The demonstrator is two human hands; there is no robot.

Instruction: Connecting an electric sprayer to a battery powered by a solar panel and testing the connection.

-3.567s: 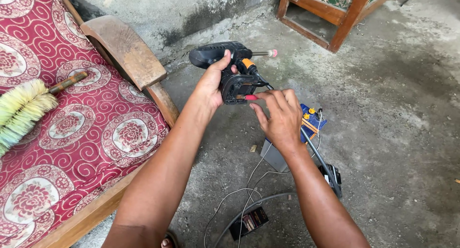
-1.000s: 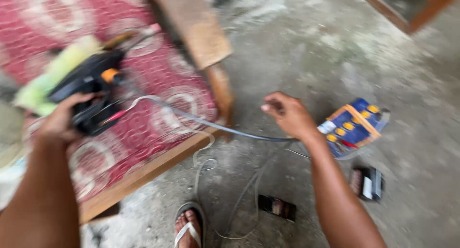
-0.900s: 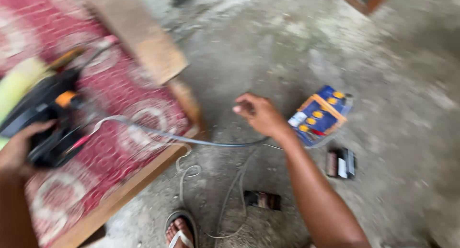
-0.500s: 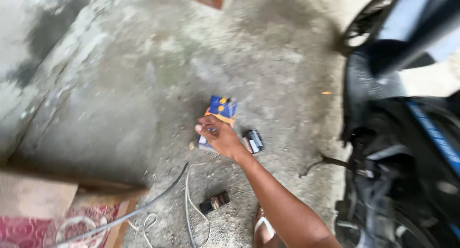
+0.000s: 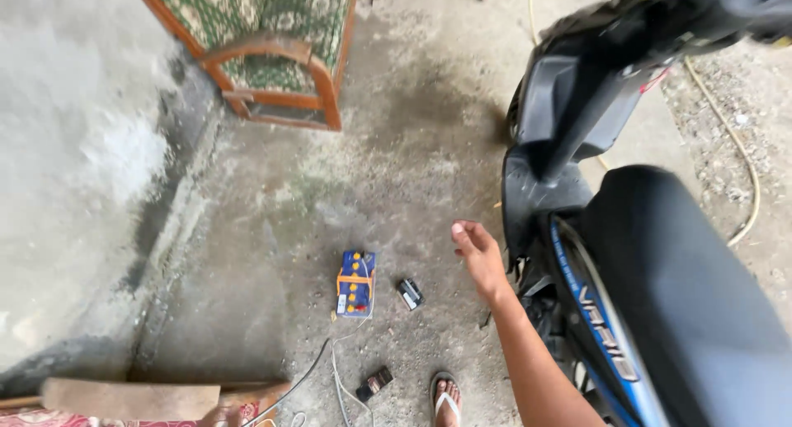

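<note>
Right hand (image 5: 478, 258) is hovering empty, fingers loosely spread, above the grey concrete floor (image 5: 396, 146), just beside the black-and-blue scooter (image 5: 660, 311); left hand is out of view. Judged step: reaching. Blue-and-orange box-shaped battery (image 5: 356, 283) is lying mid-floor, needing a lower reach.

A small blue box-shaped battery (image 5: 356, 283) with yellow caps in two rows on its top face and an orange band across it is seen lying on the concrete floor (image 5: 412, 146), near the middle of the scene. Thin wires (image 5: 334, 369) are led from its near end toward the near edge. Just to its right, apart from it, a small black block (image 5: 409, 293) is laid flat. Nearer, another small dark part (image 5: 374, 384) is found beside the wires.
</note>
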